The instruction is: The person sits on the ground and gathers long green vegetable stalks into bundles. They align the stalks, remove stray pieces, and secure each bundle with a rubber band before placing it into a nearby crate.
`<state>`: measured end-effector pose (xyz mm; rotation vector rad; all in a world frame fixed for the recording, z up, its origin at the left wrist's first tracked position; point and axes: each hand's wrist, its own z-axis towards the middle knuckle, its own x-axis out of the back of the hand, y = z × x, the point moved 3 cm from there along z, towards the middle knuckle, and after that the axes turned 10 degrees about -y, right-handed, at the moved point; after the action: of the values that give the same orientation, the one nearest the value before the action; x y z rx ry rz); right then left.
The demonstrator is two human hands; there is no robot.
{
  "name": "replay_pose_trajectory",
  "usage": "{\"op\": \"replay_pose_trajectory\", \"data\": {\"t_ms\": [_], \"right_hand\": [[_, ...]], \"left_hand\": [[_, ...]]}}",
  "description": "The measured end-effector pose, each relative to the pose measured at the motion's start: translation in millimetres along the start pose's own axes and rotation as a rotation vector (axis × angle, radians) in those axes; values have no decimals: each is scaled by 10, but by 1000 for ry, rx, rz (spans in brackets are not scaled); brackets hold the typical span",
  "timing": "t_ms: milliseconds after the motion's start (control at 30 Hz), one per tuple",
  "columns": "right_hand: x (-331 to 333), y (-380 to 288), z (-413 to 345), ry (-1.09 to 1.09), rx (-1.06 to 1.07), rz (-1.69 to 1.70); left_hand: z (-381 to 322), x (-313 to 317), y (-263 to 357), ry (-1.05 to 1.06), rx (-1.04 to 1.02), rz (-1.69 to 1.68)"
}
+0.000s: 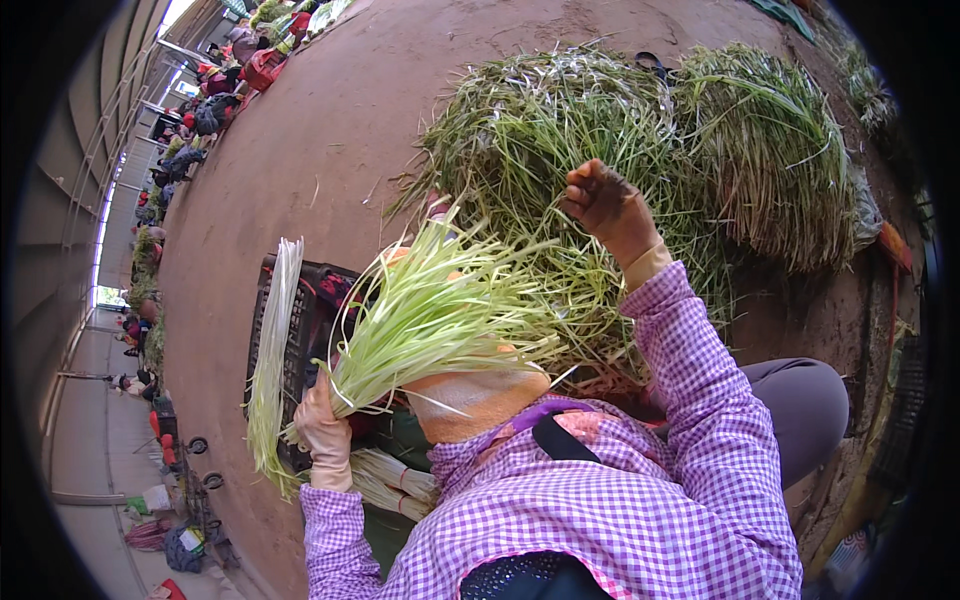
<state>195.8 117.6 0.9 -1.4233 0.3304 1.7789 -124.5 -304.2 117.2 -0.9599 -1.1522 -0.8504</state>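
Observation:
My gloved left hand (324, 431) grips a bunch of pale yellow-green leafy stalks (435, 315), perhaps chives, near the stem end. The leaves fan out to the upper right, over an orange and white cloth (469, 405) at my lap. Out to the right, my gloved right hand (611, 210) is raised with its fingers curled in, and no stalk shows in it. Its palm side is stained dark. Behind it spreads a large heap of loose green leaves (555, 127).
A black plastic crate (259, 330) stands at the left, with white-stemmed stalks (277, 345) laid along its edge. Bundles with red bands (397, 480) lie beside my left forearm. Another heap of stalks (772, 157) is at the right. Several people (214, 112) sit along the far wall.

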Motion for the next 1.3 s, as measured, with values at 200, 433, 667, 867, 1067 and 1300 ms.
{"op": "replay_pose_trajectory", "data": {"t_ms": [200,433,667,867,1067,1300], "right_hand": [[-499,-702,43,-221,172,3],[-393,-860,-221,594,-650,-1905],[-772,-123,-97,87,-827,-1192],[-1162,683,-209,-218,-1307,-1343],[-850,885,-285,-265,-1193,-1329],[-225,10,-340,352,-1163,-2005]], "left_hand": [[39,-39,32,-46,11,-90],[27,69,249,-80,59,-166],[37,195,335,-155,117,-168],[11,220,324,-202,157,-204],[-49,93,203,-160,135,-165],[-201,-267,15,-59,51,-205]]}}
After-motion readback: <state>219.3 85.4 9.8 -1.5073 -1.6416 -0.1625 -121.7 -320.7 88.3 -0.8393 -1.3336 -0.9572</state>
